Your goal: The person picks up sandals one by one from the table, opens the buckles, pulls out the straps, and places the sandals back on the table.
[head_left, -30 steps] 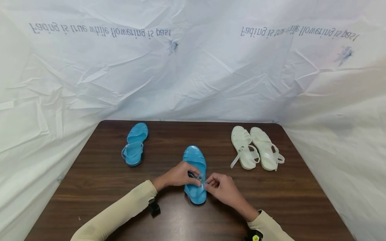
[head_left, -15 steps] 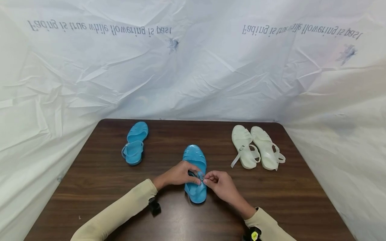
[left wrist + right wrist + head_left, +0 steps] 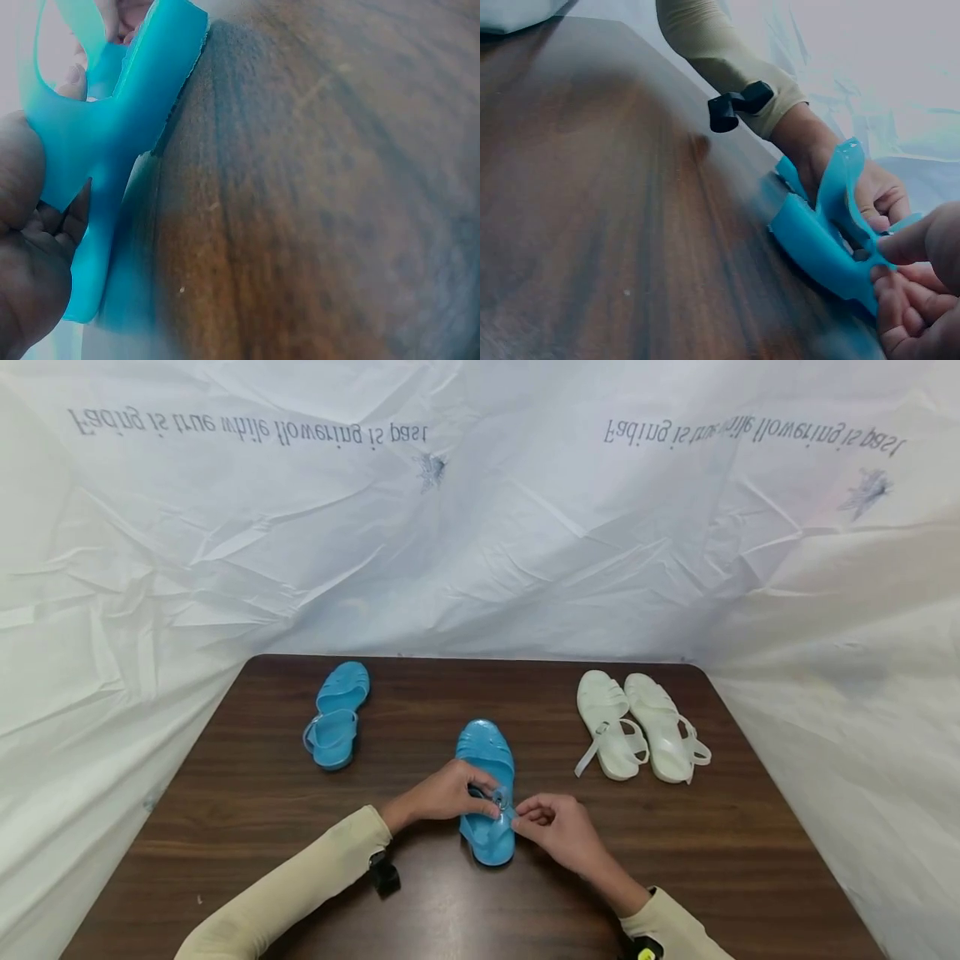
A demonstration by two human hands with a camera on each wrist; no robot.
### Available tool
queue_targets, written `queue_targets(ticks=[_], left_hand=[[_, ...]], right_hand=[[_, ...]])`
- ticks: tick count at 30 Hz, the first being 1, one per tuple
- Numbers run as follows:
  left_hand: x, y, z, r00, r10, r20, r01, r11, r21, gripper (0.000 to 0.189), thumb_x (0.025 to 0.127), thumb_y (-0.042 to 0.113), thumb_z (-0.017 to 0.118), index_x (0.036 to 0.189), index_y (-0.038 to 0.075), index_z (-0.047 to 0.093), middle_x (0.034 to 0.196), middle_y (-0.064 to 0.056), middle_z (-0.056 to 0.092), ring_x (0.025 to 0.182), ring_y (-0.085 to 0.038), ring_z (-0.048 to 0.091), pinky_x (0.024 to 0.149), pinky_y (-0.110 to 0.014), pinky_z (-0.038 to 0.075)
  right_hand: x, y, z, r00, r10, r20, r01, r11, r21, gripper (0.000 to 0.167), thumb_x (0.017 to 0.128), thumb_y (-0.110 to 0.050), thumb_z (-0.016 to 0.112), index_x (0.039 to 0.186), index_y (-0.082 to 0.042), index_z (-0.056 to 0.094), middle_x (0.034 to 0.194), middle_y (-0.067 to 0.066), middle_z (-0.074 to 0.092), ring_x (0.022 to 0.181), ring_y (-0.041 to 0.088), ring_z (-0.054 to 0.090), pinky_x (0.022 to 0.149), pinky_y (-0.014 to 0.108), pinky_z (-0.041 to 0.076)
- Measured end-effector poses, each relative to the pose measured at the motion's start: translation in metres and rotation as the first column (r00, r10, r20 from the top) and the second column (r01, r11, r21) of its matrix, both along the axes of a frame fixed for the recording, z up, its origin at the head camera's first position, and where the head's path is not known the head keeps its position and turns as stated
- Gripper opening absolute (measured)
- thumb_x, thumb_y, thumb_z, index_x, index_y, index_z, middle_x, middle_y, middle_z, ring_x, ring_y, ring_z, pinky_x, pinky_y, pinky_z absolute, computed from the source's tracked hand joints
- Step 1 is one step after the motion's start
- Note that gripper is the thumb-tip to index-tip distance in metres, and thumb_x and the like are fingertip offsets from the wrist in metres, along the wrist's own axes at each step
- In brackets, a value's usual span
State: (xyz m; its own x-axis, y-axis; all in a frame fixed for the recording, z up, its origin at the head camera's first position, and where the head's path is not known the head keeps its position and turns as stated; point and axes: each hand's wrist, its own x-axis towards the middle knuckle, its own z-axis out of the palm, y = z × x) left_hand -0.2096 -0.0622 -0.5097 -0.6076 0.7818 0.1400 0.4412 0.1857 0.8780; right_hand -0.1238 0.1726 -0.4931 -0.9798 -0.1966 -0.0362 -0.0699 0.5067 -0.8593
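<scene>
A blue jelly sandal [image 3: 482, 745] lies near the middle of the table, toe pointing away. My left hand [image 3: 453, 792] reaches over it from the left, thumb and fingers pinching the ankle strap beside a small metal buckle [image 3: 500, 800]. On the sandal's right, my right hand [image 3: 558, 828] pinches the strap's blue end between thumb and forefinger. The right wrist view shows both hands meeting at the strap, with the sandal's heel [image 3: 817, 247] toward the camera. In the left wrist view the sandal's side [image 3: 97, 157] stands close by the left hand [image 3: 30, 285].
A second blue sandal [image 3: 332, 739] lies at the table's back left. Two white sandals, one [image 3: 600, 697] with a loose strap and the other [image 3: 660, 718], lie side by side at the back right. White printed sheeting [image 3: 480, 552] hangs behind the dark wooden table [image 3: 300, 860].
My right hand moved in toward the buckle half a second ago, then drew slightly back to the right and nearer, with the strap end in its fingers. The left hand stays in place.
</scene>
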Motion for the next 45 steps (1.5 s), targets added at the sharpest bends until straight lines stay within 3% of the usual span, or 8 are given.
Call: queue_targets(ticks=[11, 18, 27, 32, 39, 45], left_hand=[[0.001, 0.000, 0.002, 1.000, 0.022, 0.011, -0.022, 1.000, -0.010, 0.019, 0.088, 0.026, 0.082, 0.105, 0.017, 0.079, 0.096, 0.009, 0.076, 0.094, -0.006, 0.071, 0.081, -0.027, 0.059], [0.001, -0.001, 0.002, 0.999, 0.024, -0.030, -0.025, 1.000, -0.019, 0.012, 0.088, 0.030, 0.082, 0.094, 0.021, 0.077, 0.087, 0.013, 0.073, 0.086, -0.005, 0.070, 0.075, -0.027, 0.059], [0.002, -0.001, 0.004, 0.998, 0.006, -0.056, -0.008, 0.999, -0.035, 0.020, 0.088, 0.029, 0.082, 0.104, 0.018, 0.079, 0.096, 0.012, 0.076, 0.088, -0.002, 0.070, 0.076, -0.025, 0.059], [0.002, 0.002, 0.003, 0.999, 0.017, -0.049, -0.019, 0.999, -0.036, 0.024, 0.089, 0.029, 0.082, 0.108, 0.015, 0.079, 0.099, 0.009, 0.076, 0.089, -0.002, 0.069, 0.077, -0.024, 0.058], [0.002, 0.001, -0.001, 1.000, 0.026, -0.003, -0.026, 1.000, 0.004, 0.022, 0.089, 0.027, 0.082, 0.108, 0.016, 0.079, 0.102, 0.005, 0.077, 0.093, -0.005, 0.070, 0.080, -0.026, 0.059], [0.002, 0.001, -0.002, 1.000, 0.012, 0.022, -0.013, 0.999, 0.035, 0.021, 0.088, 0.027, 0.082, 0.107, 0.017, 0.079, 0.101, 0.006, 0.077, 0.093, -0.007, 0.071, 0.080, -0.029, 0.060]], right_hand=[[0.000, -0.008, -0.002, 0.998, -0.046, -0.053, 0.045, 0.999, -0.018, 0.004, 0.092, -0.013, 0.078, 0.096, -0.011, 0.079, 0.081, -0.005, 0.073, 0.073, 0.009, 0.065, 0.066, 0.024, 0.054], [-0.001, -0.015, -0.002, 0.990, -0.108, -0.088, 0.106, 0.994, -0.023, 0.003, 0.089, -0.011, 0.080, 0.093, -0.012, 0.080, 0.078, -0.006, 0.073, 0.071, 0.007, 0.066, 0.067, 0.023, 0.055], [0.001, -0.021, 0.000, 0.957, -0.106, -0.270, 0.118, 0.993, 0.026, 0.008, 0.087, -0.015, 0.084, 0.093, -0.016, 0.079, 0.080, -0.010, 0.073, 0.072, 0.002, 0.067, 0.065, 0.023, 0.056], [0.005, -0.014, -0.003, 0.971, -0.109, -0.211, 0.126, 0.990, 0.067, 0.007, 0.086, -0.014, 0.084, 0.089, -0.017, 0.079, 0.076, -0.012, 0.071, 0.068, 0.002, 0.065, 0.064, 0.022, 0.055], [0.003, -0.007, -0.003, 0.992, -0.083, -0.093, 0.085, 0.996, 0.018, 0.004, 0.088, -0.017, 0.083, 0.090, -0.015, 0.079, 0.081, -0.007, 0.075, 0.072, 0.006, 0.067, 0.065, 0.023, 0.055], [0.001, -0.007, -0.001, 0.993, -0.085, -0.081, 0.084, 0.996, -0.016, 0.004, 0.088, -0.019, 0.083, 0.090, -0.017, 0.080, 0.083, -0.007, 0.075, 0.075, 0.007, 0.068, 0.067, 0.024, 0.056]])
